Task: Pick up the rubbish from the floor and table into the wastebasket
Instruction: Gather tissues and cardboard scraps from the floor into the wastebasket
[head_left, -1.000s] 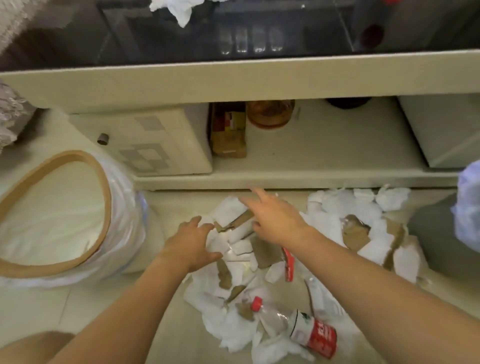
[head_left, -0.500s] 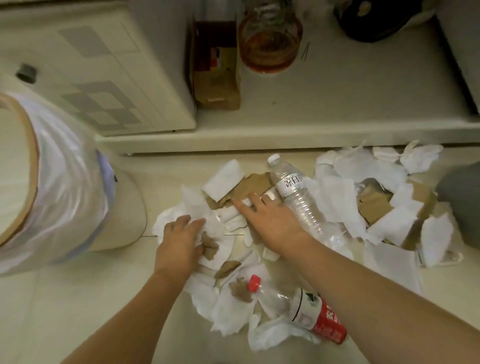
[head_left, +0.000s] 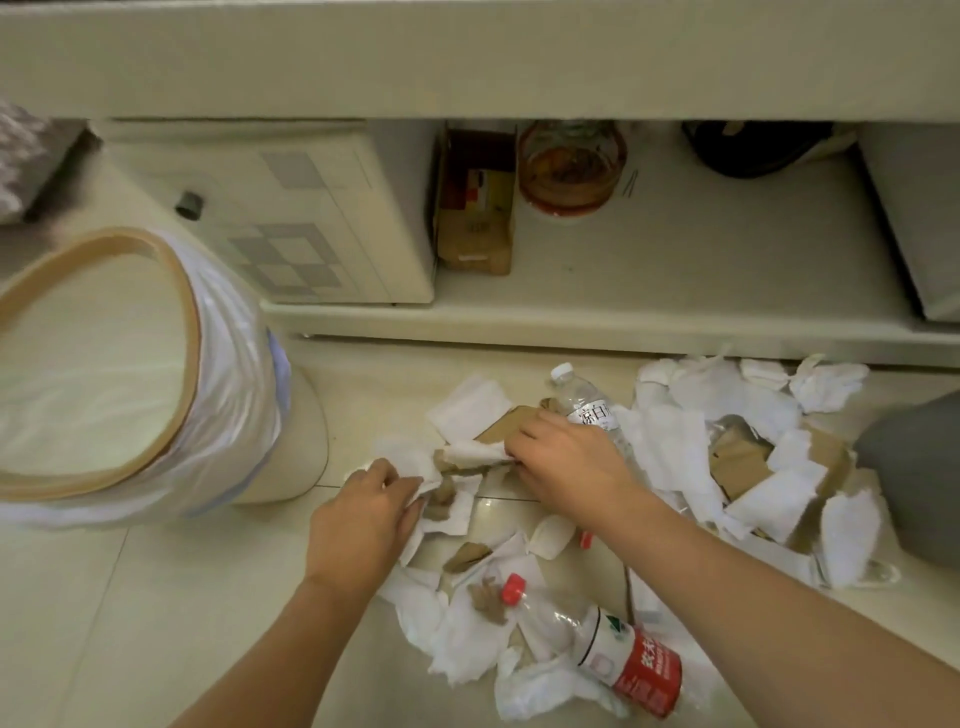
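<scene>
On the tiled floor in front of a low shelf, a heap of rubbish lies spread between the two hands: torn white paper tissues, brown cardboard scraps, a clear plastic bottle with a white cap and a crushed bottle with a red cap and red label. The left hand curls its fingers around a crumpled tissue at the heap's left edge. The right hand, beside the white-capped bottle, pinches a tissue-and-cardboard scrap between thumb and fingers. The wastebasket, lined with a translucent bag held by a tan rim, stands on the floor to the left of the heap, apart from both hands. On the shelf stand a brown carton, an amber glass jar and a cream drawer unit with a checked panel.
</scene>
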